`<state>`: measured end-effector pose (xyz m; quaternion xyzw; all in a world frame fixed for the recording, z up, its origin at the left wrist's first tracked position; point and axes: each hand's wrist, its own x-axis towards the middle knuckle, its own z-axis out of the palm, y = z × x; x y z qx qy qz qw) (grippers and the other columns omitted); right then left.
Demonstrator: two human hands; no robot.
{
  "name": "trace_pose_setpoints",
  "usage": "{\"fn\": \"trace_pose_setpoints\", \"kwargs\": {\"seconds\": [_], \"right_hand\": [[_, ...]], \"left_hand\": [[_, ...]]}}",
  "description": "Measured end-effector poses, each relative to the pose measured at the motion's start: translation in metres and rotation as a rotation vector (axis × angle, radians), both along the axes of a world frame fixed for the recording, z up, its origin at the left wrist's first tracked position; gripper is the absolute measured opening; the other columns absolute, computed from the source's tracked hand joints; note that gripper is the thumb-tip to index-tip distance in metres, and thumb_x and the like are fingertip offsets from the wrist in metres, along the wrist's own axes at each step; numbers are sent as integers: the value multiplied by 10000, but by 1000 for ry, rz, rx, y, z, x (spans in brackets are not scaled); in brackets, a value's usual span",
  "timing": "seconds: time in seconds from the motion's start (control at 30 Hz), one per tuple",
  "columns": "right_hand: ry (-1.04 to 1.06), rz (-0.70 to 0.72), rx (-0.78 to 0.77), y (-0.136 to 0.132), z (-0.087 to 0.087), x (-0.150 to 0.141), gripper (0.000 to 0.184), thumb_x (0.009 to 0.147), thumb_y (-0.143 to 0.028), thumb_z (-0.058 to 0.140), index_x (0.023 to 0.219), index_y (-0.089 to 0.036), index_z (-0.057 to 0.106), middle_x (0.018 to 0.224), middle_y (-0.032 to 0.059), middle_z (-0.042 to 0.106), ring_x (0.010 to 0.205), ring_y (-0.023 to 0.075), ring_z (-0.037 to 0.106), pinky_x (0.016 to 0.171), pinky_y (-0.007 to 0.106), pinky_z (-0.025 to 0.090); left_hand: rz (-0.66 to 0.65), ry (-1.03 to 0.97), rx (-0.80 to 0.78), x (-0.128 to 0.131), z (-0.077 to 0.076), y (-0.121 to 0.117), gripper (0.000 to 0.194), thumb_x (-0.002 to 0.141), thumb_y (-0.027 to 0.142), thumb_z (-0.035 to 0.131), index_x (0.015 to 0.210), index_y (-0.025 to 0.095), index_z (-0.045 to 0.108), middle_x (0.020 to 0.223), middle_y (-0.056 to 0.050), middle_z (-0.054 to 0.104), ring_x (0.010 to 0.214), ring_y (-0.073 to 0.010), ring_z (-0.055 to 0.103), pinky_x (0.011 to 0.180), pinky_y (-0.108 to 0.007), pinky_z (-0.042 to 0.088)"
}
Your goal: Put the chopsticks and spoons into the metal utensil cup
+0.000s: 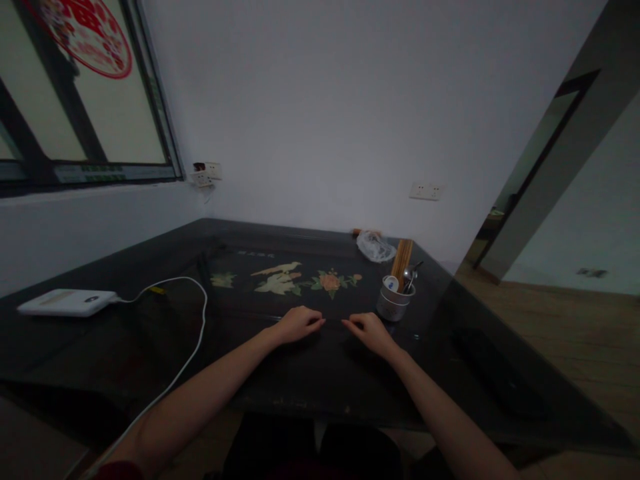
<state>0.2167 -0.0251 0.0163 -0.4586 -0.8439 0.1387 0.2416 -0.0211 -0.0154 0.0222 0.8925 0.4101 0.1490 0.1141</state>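
Note:
My left hand (299, 324) rests on the dark glossy table (320, 383), its fingers curled in and its thumb pointing right. Facing it across a small gap, my right hand (371, 331) lies in the same loose fist with nothing showing in it. Just beyond the right hand stands a pale pot (393, 305). It holds a bundle of wooden chopsticks (402, 261), metal spoons (409, 275) and a white spoon-like piece (391, 284) with a blue mark. Between the hands and the wall, the tabletop bears a bird and flower picture (330, 281).
A white power bank (67, 303) lies at the left, its white cable (204, 313) running past my left arm. A crumpled clear plastic bag (375, 248) sits near the wall. On the right is a long black object (500, 373), too dark to make out.

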Motion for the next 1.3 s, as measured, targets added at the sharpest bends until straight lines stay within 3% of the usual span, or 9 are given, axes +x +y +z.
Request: {"fn": "trace_pose_setpoints", "kwargs": {"seconds": [1.3], "right_hand": [[-24, -4, 2, 0, 1, -1, 451, 899, -449, 415, 554, -169, 494, 518, -27, 453, 511, 96, 393, 526, 239, 242]], "left_hand": [[-9, 41, 51, 3, 3, -4, 324, 913, 366, 409, 752, 184, 623, 673, -28, 626, 640, -139, 562, 560, -220, 318]]}}
